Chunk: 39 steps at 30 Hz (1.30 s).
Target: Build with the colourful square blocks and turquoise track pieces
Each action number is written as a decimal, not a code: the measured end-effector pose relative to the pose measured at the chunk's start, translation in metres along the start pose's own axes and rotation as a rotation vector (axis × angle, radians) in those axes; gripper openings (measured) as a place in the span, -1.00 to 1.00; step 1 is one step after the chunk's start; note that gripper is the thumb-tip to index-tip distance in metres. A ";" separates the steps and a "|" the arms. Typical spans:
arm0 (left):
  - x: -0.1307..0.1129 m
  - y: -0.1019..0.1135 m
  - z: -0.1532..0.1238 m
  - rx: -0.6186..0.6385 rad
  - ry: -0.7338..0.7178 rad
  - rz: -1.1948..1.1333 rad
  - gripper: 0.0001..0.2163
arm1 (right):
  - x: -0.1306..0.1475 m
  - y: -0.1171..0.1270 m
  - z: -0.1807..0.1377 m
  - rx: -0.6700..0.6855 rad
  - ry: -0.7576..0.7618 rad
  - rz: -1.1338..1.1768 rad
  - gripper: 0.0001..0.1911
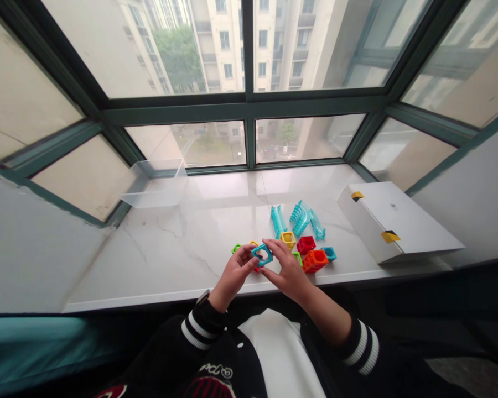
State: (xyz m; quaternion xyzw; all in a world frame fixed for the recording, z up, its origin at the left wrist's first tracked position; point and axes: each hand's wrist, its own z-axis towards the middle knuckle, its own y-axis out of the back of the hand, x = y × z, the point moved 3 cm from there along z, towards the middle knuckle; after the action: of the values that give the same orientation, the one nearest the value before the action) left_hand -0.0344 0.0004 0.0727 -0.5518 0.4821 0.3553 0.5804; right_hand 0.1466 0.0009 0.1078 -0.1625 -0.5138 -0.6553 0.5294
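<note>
Teal square-frame toy block [262, 255] sits between the two hands, directly in front of the wearer, its open centre showing and its corners rounded. No readable writing on it. Left hand [233, 271] and right hand [288, 268] both closed in on it: left fingers [248, 256] pinch its left side, right fingers [269, 247] press its upper right edge, with only a narrow opening between the two sets of fingertips. Lettering on the black jacket [213, 365] below the hands is too curved and cut off to read. White cardboard box [392, 218], well right of the right fingers, carries two yellow-and-black tape tabs [390, 236] and a small dark mark on its lid; no words legible, contents hidden. Clear plastic tub [153, 183] stands well left of the left fingers, against the window, on the white marble sill [149, 251]. Just past the right fingertips lie a yellow block [288, 240], red block [306, 245], orange block [315, 261] and small teal block [330, 254]. Three translucent turquoise curved pieces [301, 217] lie farther out, beyond these blocks. Green piece [235, 249] lies just past the left fingertips. Wristwatch [203, 297] on the left wrist; striped cuffs on both sleeves.
</note>
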 end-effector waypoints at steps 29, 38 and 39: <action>0.036 0.021 0.012 -0.092 0.001 0.279 -0.61 | -0.084 0.154 -0.070 -0.483 -0.278 -0.371 -0.34; 0.041 0.032 0.007 -0.132 0.042 0.307 -0.56 | -0.133 0.151 -0.089 -0.500 -0.430 -0.351 -0.27; 0.042 0.031 0.006 -0.133 0.048 0.308 -0.56 | -0.138 0.149 -0.090 -0.496 -0.440 -0.349 -0.26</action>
State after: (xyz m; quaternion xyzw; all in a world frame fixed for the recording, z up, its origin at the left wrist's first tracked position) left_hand -0.0513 0.0056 0.0234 -0.5171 0.5501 0.4579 0.4694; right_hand 0.3576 0.0108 0.0404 -0.3328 -0.4608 -0.7895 0.2314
